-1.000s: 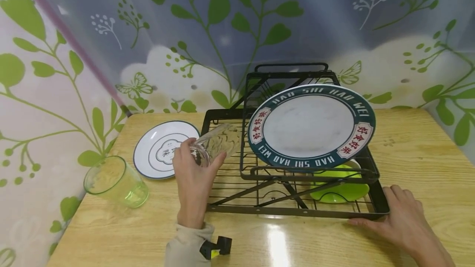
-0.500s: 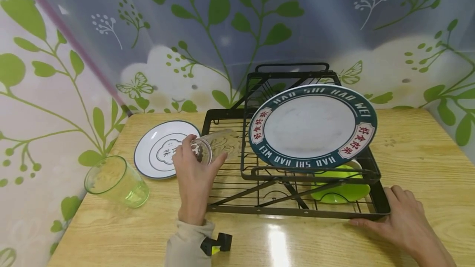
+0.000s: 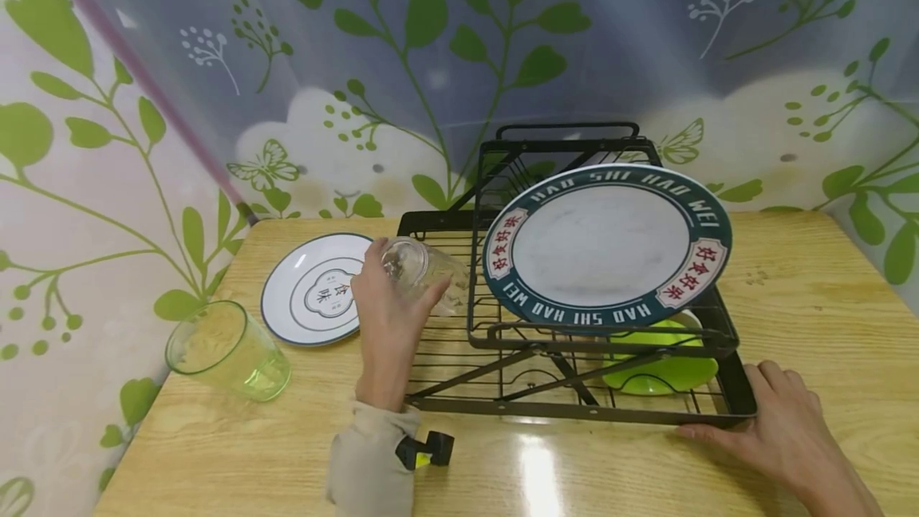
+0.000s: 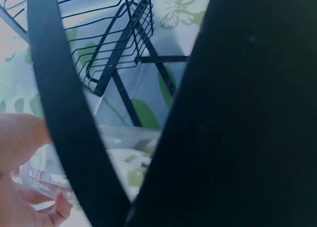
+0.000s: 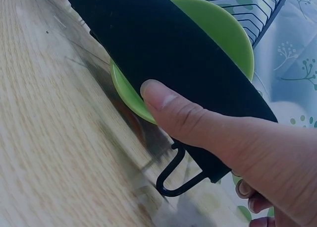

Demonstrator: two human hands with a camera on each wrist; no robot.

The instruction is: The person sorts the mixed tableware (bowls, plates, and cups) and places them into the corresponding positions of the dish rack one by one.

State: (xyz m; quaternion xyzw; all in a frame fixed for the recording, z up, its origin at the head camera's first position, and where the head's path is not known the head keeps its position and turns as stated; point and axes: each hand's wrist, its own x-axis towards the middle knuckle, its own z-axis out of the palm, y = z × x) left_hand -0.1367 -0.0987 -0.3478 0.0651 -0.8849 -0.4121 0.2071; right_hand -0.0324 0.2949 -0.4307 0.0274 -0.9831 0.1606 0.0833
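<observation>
My left hand (image 3: pixel 391 309) grips a clear drinking glass (image 3: pixel 424 266) over the left part of a black two-tier dish rack (image 3: pixel 574 411). The glass lies tilted, its thick base towards me and its mouth pointing down to the right. In the left wrist view dark bands hide much of the glass (image 4: pixel 126 160). My right hand (image 3: pixel 782 425) holds the rack's front right corner, thumb along the near side; the right wrist view shows the thumb on the black rack wall (image 5: pixel 188 63). A large white plate (image 3: pixel 603 250) with a dark green lettered rim leans on the upper tier.
A lime-green dish (image 3: pixel 660 377) sits in the lower tier at the right, partly hidden by the upper tier. Left of the rack lies a small blue-rimmed white plate (image 3: pixel 297 290). Nearer the table's left edge, a green-tinted glass (image 3: pixel 266 369) stands. A leaf-patterned curtain (image 3: pixel 359 62) hangs behind.
My left hand has shifted slightly right, and the clear glass in it has turned so its base tips up and more towards me. My right hand stays on the rack corner.
</observation>
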